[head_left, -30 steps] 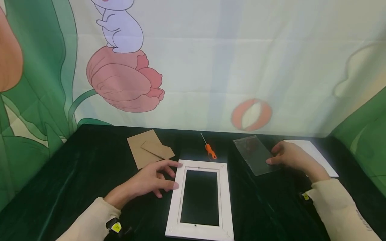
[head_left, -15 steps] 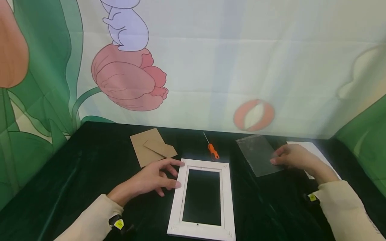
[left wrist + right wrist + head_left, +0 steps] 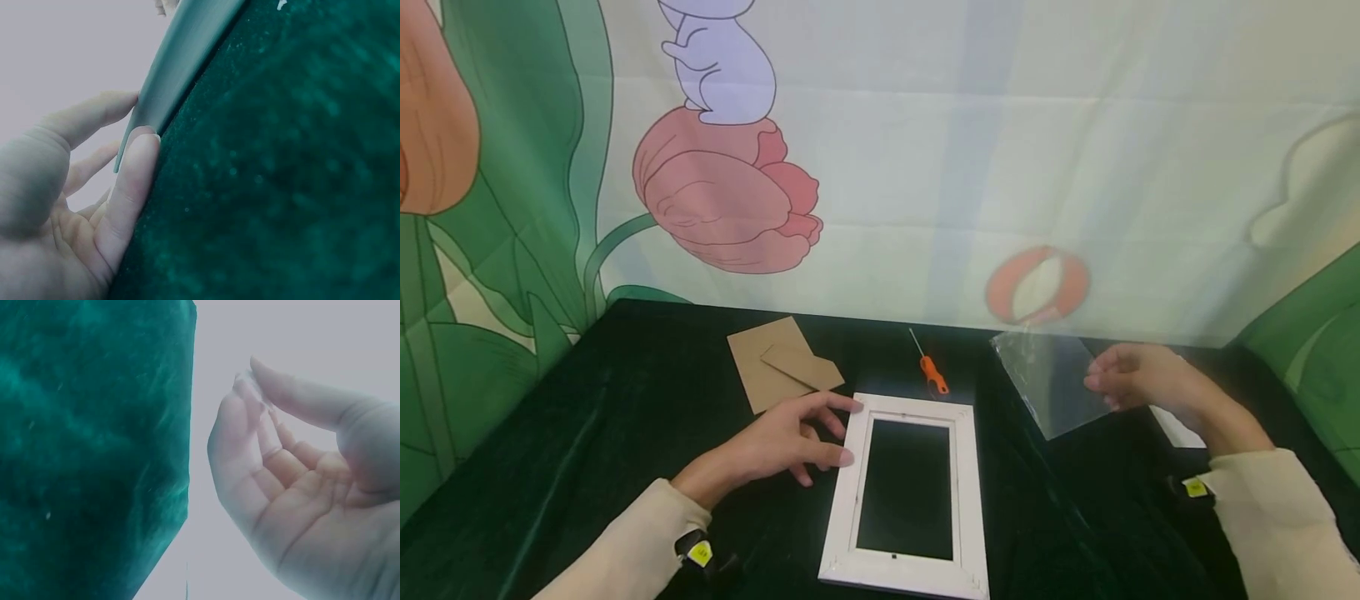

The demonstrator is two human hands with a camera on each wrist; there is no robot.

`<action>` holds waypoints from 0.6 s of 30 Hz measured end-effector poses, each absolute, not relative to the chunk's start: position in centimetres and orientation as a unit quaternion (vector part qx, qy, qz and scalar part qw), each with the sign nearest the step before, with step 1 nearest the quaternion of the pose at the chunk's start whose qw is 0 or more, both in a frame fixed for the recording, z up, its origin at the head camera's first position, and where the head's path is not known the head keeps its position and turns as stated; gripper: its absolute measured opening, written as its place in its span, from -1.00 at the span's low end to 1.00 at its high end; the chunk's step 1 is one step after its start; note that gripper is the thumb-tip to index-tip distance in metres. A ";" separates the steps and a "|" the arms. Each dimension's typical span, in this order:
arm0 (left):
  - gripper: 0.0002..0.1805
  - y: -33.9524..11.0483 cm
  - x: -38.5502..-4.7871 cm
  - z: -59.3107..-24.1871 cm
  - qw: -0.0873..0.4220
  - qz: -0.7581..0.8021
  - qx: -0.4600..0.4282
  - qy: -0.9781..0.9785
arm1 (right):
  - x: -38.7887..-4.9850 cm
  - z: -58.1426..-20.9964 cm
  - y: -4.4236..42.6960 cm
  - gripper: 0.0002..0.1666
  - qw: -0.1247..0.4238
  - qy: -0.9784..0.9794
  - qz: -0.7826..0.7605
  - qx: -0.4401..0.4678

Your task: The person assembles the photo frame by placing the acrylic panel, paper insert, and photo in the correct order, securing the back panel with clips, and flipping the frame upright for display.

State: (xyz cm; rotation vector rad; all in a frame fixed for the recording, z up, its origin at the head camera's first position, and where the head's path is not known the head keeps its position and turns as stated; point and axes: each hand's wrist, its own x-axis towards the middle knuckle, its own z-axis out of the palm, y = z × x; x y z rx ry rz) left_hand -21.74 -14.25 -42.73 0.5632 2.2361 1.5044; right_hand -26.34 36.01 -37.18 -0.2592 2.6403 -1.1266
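A white picture frame (image 3: 973,500) lies on the dark green cloth, its opening showing the cloth through it. My left hand (image 3: 786,442) rests at the frame's left side, index fingertip near the top corner and thumb lower down. The left wrist view shows those fingertips touching the frame's edge (image 3: 181,56), fingers fairly straight. At the right, my right hand (image 3: 1157,383) pinches the side of a clear plastic sheet (image 3: 1052,379) between thumb and fingers. The sheet is tilted, its right side raised. In the right wrist view it barely shows at the fingertips (image 3: 247,394).
An orange-handled screwdriver (image 3: 932,371) lies behind the frame. Two brown boards (image 3: 767,354), one partly over the other, lie at the back left. A white sheet (image 3: 1176,429) is mostly hidden behind my right hand. A printed curtain (image 3: 887,167) hangs behind the table.
My right hand has lifted the near right side of the plastic sheet off the cloth and shifted slightly right. The left hand stays at the frame. The whole head view has drifted a little.
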 end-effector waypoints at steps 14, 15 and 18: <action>-0.30 -14.3 -21.8 -42.7 0.194 0.537 0.198 0.797 | -25.6 -35.3 34.3 -0.50 0.099 0.875 -0.464 -0.093; -0.30 -14.3 -21.8 -42.7 0.194 0.537 0.196 0.797 | -25.5 -35.2 34.1 -0.49 0.100 0.872 -0.471 -0.093; -0.30 -14.3 -21.8 -42.8 0.195 0.537 0.197 0.797 | -25.3 -34.7 33.4 -0.50 0.101 0.861 -0.489 -0.095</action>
